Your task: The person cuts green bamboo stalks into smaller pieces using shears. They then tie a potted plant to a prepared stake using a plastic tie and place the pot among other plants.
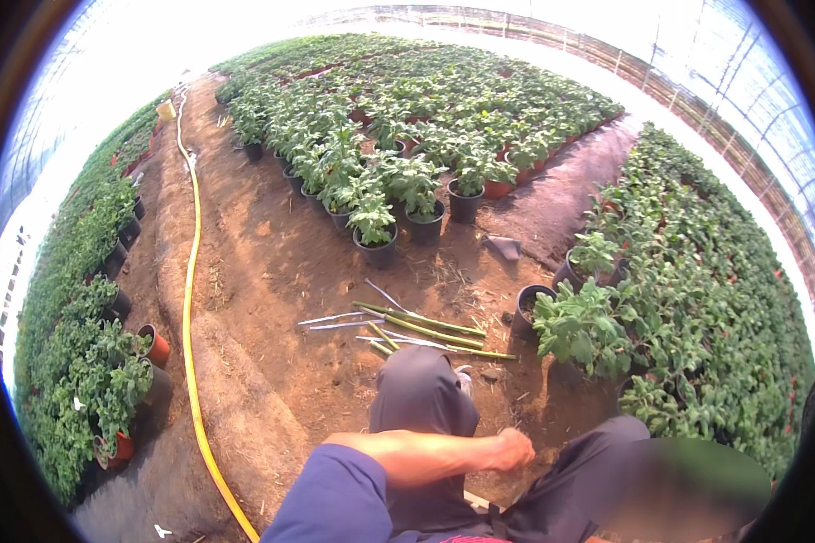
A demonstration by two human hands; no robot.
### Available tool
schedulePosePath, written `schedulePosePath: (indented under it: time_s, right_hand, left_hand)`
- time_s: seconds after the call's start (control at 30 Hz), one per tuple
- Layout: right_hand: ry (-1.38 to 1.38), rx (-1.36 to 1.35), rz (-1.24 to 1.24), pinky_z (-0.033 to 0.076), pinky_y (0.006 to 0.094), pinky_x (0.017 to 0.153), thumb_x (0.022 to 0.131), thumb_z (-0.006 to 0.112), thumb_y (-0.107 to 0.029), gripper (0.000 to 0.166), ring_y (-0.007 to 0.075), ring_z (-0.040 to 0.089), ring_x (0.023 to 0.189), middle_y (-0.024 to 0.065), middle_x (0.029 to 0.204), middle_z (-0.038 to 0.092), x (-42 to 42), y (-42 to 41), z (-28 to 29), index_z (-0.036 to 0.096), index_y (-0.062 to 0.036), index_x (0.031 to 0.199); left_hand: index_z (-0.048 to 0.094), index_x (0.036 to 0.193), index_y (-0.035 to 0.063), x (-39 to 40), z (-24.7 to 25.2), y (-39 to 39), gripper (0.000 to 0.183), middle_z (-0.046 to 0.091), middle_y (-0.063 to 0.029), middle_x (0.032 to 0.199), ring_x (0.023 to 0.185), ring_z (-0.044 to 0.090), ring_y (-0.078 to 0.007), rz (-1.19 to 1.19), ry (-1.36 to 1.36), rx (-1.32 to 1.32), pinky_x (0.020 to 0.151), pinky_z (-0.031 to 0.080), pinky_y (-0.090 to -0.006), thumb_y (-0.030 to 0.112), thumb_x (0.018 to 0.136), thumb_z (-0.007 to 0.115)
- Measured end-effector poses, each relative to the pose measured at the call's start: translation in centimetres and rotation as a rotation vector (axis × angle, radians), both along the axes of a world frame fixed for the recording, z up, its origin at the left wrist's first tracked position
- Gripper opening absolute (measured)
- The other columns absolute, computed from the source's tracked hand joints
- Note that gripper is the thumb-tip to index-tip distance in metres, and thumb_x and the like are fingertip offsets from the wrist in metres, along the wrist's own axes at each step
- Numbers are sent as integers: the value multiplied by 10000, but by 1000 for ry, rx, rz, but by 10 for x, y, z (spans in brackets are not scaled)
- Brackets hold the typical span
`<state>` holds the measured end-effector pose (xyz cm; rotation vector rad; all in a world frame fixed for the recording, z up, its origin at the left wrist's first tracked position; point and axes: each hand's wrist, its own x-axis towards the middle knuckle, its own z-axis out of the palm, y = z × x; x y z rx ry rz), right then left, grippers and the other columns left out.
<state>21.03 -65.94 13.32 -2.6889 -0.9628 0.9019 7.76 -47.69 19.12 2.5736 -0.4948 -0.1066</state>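
Note:
My left arm, in a blue sleeve, reaches across my dark trousers from the lower left. My left hand hangs between my knees with its fingers curled; whether anything is inside it cannot be seen. My right hand does not show; a blurred patch covers the lower right. On the soil in front of my bent knee lie several green canes, loosely crossed. Thin whitish sticks lie among them and to their left. To the right of the canes stands a leafy potted plant, beside a black plastic pot.
A yellow hose runs along the dirt path on the left. Rows of potted plants fill the ground ahead, with more plants on the right. Orange pots edge the left bed. A dark scrap lies on the soil.

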Motion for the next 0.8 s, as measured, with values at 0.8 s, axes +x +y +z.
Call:
schedulePosePath:
  time_s: [0.8]
  right_hand:
    - [97,96,254,561,375,673,821,627,-206,191,221,693,715,155,771,707,9,126,48,726,-47,784]
  left_hand:
    - [666,722,60,-88,227,176,153,664,-139,684,633,668,-293,755,-128,431,560,515,-413,140,811,571]
